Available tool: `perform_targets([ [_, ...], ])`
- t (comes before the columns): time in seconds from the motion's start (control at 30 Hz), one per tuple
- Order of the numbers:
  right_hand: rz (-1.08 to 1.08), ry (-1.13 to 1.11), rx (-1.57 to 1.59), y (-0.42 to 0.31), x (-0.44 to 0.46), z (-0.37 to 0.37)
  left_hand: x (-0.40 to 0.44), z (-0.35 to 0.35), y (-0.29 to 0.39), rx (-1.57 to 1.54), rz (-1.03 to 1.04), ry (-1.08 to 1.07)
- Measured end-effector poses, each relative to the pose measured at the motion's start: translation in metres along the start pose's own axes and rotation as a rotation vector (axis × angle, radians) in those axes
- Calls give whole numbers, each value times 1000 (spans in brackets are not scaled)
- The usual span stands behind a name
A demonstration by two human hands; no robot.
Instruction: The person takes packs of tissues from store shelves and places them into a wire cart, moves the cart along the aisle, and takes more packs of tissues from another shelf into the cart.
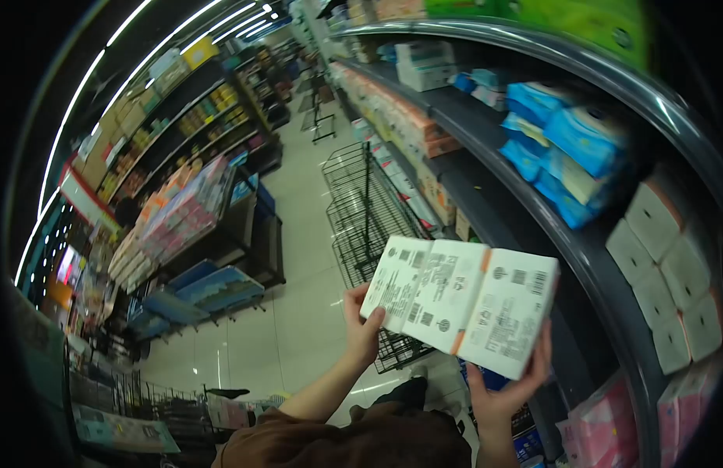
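Observation:
Between my hands is a row of white tissue packs (438, 292), printed with small text, barcodes and square codes, with orange bands along the seams. My left hand (362, 326) grips its left end, thumb on the printed face and the other fingers hidden behind. The lower right corner is held by my right hand (511, 396), with the thumb along the lower edge and fingers round the right side. The packs are tilted, printed face towards me, in front of the shelf edge.
Right of me, curved dark shelves (533, 199) carry blue packs (564, 148), stacked white packs (673, 281) and pink packs (607, 425). Black wire baskets (354, 191) stand on the aisle floor ahead. To the left is a display table with pink packs (186, 218).

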State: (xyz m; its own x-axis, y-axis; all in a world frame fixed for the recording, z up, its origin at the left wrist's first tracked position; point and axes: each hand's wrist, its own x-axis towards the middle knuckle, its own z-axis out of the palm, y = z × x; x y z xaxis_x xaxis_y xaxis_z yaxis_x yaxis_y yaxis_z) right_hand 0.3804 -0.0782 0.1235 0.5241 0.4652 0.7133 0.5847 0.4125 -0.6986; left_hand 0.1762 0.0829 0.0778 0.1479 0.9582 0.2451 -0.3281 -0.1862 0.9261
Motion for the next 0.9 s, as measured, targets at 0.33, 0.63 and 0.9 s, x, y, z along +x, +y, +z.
perform_targets([
  [0.33,285,-390,250,65,-36,158,24,-137,5,281,-130,384],
  [0.63,292,-314,86,81,-53,208,159,-169,-13,366,-72,52],
  [0.9,585,-1008,-498,115,-52,249,324,-179,-145,1194,-79,-797],
])
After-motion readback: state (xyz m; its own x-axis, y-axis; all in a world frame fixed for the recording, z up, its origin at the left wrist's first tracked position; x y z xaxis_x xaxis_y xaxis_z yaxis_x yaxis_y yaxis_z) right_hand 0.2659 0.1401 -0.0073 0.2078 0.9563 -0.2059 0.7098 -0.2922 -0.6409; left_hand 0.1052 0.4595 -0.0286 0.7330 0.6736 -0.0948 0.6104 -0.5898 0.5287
